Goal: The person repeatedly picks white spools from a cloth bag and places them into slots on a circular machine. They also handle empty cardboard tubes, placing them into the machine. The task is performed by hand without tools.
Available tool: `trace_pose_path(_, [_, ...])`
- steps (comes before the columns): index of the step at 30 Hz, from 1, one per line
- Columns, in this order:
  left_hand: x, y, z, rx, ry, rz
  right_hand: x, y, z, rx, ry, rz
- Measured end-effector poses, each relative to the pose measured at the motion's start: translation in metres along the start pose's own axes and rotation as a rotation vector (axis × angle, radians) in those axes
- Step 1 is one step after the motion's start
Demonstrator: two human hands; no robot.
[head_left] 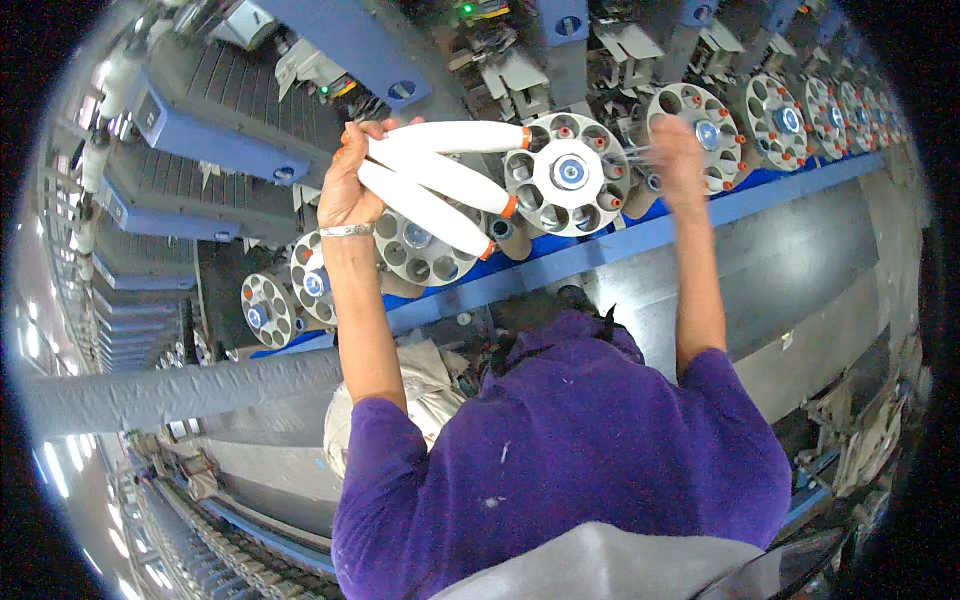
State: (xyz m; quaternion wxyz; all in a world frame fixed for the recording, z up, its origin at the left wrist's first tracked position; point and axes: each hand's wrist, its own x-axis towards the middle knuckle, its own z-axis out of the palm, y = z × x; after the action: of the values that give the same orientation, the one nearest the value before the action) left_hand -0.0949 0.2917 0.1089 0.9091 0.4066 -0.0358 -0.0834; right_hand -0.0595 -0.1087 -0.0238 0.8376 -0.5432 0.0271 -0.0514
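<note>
My left hand (350, 185) is closed round the ends of three white yarn bobbins (440, 175), which fan out to the right with their orange tips. These tips point toward a pale round magazine (546, 175) with a ring of holes and a blue hub; a few orange-tipped tubes stand in its holes. My right hand (678, 155) is raised in front of the left edge of another round magazine (727, 165), just right of the first. Motion smears its fingers, so whether they hold anything is hidden. The bobbins partly cover a third magazine (440, 268) below them.
Along a blue rail (600, 252) runs a row of similar magazines, stretching away on both sides. Blue and grey machine units (350, 50) rise behind them. A thick grey padded pipe (200, 388) crosses at the left, and a pale cloth bag (345, 430) hangs beside my left arm.
</note>
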Motion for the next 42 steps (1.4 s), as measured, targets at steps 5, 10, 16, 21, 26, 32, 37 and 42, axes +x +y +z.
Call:
trace_pose_path(5, [0.004, -0.019, -0.009, 0.008, -0.054, -0.004, -0.001, -0.018, -0.033, -0.24, 0.672, -0.099])
trace_pose_path(10, [0.029, -0.031, 0.006, 0.03, -0.187, -0.078, -0.048, 0.009, 0.038, -0.531, -1.137, 0.242])
trace_pose_path(16, [0.016, -0.105, 0.021, 0.763, -0.152, 0.15, -0.112, -0.002, -0.029, -0.535, -0.278, 0.552])
trace_pose_path(21, [0.031, -0.228, -0.003, 1.148, -0.693, 0.235, -0.117, 0.034, -0.024, -0.42, -0.186, 0.474])
trace_pose_path(26, [0.036, -0.248, -0.01, 1.398, -0.909, 0.329, -0.115, 0.043, -0.011, -0.473, -0.153, 0.229])
trace_pose_path(32, [0.049, -0.16, 0.02, 0.169, -0.28, 0.02, -0.089, 0.014, 0.031, 0.015, -0.094, -0.197])
trace_pose_path(37, [0.052, -0.13, 0.024, -0.072, -0.204, -0.167, -0.089, 0.017, 0.104, -0.475, -0.66, 0.182])
trace_pose_path(42, [0.055, -0.031, 0.015, -0.262, 0.115, 0.149, -0.107, 0.02, 0.102, -0.804, -0.514, -0.122])
